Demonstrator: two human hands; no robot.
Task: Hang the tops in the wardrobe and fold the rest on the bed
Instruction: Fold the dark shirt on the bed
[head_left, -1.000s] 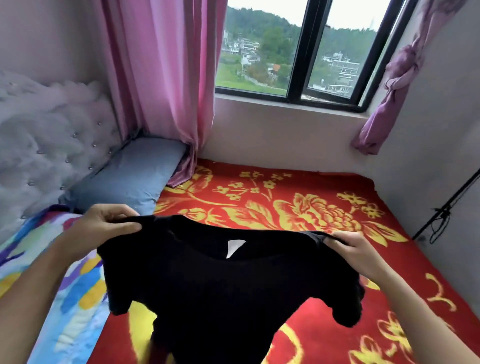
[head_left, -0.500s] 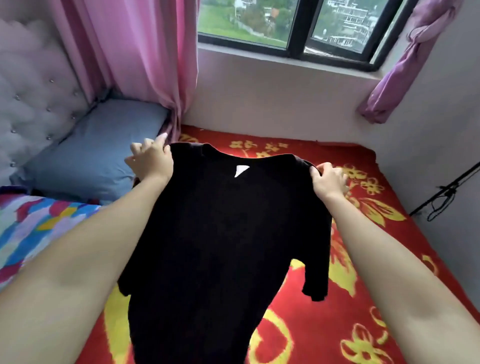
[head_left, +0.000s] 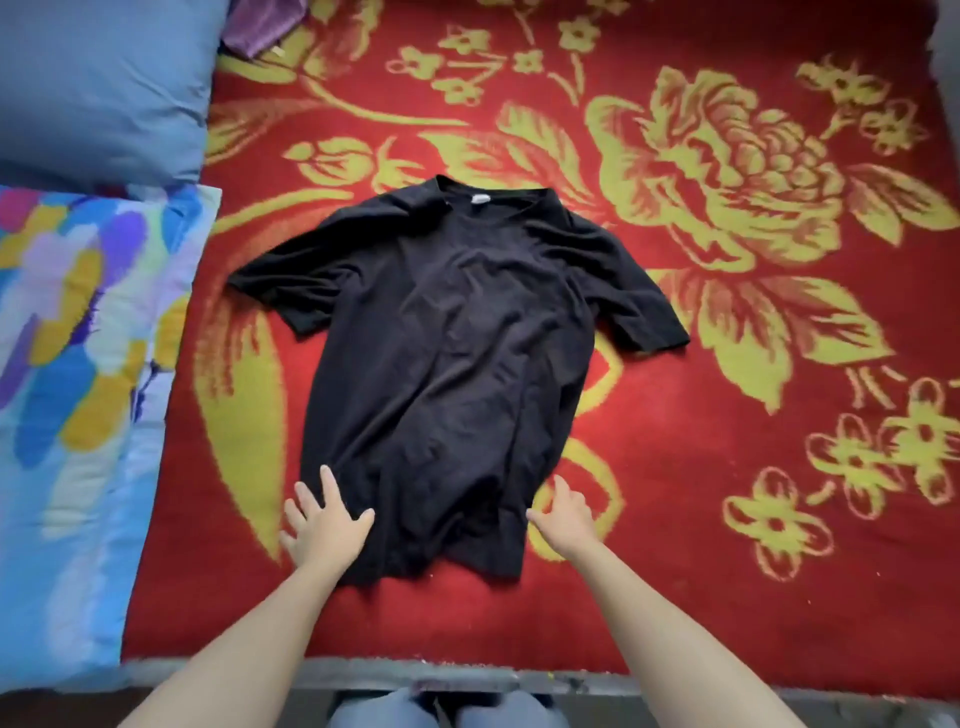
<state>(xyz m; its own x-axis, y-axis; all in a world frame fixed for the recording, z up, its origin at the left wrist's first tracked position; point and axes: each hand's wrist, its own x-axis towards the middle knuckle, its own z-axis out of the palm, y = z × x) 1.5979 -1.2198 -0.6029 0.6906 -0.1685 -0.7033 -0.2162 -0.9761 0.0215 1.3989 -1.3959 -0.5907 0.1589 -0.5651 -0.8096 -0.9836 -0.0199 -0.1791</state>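
On the woolly bed blanket (head_left: 675, 571), rumpled black T-shirt (head_left: 447, 332)

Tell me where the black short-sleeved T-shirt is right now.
Head view, centre: the black short-sleeved T-shirt lies flat on the red-and-yellow floral blanket, collar away, hem between the left hand and right hand.

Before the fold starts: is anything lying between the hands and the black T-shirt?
Nothing visible. The left hand rests on a lower corner of the black T-shirt; the right hand is at its opposite edge.
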